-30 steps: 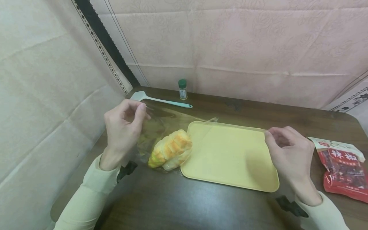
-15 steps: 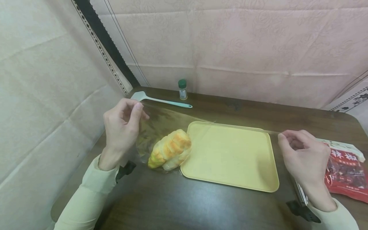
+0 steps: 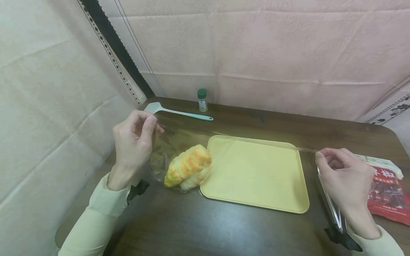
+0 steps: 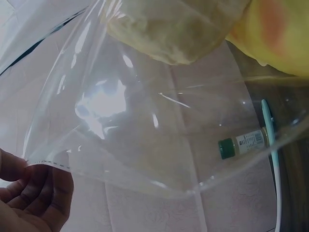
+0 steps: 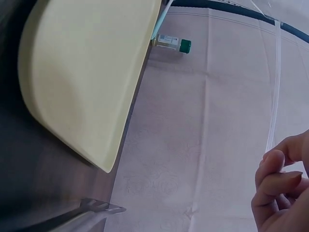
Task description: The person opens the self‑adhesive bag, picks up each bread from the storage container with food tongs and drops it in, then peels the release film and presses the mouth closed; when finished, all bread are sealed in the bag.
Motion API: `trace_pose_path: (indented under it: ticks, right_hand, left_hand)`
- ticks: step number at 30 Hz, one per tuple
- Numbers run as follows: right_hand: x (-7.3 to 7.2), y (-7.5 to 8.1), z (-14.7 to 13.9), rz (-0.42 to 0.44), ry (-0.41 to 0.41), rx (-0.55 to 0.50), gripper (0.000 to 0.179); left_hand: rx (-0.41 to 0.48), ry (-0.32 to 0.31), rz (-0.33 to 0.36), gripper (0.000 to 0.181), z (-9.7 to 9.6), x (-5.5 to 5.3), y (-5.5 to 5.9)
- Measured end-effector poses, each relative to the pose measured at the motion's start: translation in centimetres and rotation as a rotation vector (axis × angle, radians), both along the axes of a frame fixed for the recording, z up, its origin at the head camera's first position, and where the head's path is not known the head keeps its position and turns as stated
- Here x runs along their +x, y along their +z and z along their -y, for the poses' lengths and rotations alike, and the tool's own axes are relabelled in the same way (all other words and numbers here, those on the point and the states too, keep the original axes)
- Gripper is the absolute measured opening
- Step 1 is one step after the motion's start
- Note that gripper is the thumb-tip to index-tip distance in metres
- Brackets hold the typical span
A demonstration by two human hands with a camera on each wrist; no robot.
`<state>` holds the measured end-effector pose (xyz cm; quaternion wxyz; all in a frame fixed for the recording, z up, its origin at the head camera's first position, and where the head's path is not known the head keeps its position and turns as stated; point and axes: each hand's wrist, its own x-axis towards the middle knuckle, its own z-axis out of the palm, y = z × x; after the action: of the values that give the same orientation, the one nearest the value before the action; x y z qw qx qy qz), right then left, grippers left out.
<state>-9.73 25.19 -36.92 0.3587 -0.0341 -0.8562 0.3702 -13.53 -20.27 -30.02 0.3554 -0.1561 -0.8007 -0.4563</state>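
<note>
My left hand (image 3: 132, 145) pinches the edge of a clear plastic bag (image 4: 145, 130) between thumb and forefinger. Inside the bag lie bread pieces (image 3: 189, 165), golden brown with a yellow-green end, beside the tray's left edge. My right hand (image 3: 347, 181) pinches the end of a thin translucent strip (image 5: 276, 87). That strip stretches left from the fingers, above the far edge of the yellow tray (image 3: 256, 174), toward the bag. Whether its far end still joins the bag is hard to see.
Metal tongs (image 3: 334, 208) lie partly under my right forearm. A red chili packet (image 3: 385, 188) is at the right, partly behind the hand. Toward the back are a pale blue spatula (image 3: 184, 113) and a green-capped spice bottle (image 3: 202, 99). Fabric walls stand behind and left.
My right hand has moved right and slightly toward me, drawing out the strip past the tray's right edge and uncovering the tongs. The left hand has stayed nearly in place with the bag.
</note>
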Motion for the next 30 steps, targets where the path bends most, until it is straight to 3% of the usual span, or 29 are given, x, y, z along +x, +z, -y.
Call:
trace_pose_path:
  ticks: [7,18,27,30]
  right_hand:
    - [0.0,-0.4,0.0,0.047,-0.029,0.037,0.01]
    - [0.0,-1.3,1.0,0.205,-0.056,0.117,0.014]
    - [-0.5,-1.8,0.7,0.32,-0.04,0.165,0.017]
    - [-0.8,-2.0,0.7,0.358,0.004,0.2,0.016]
  left_hand:
    - [-0.038,-0.015,-0.028,0.014,0.2,-0.1,-0.2]
    - [-0.046,-0.049,-0.076,0.013,-0.5,0.0,-0.3]
    - [-0.03,-0.071,-0.068,0.016,-0.3,0.1,-0.1]
    - [-0.011,-0.069,-0.075,0.017,-0.1,0.1,0.0]
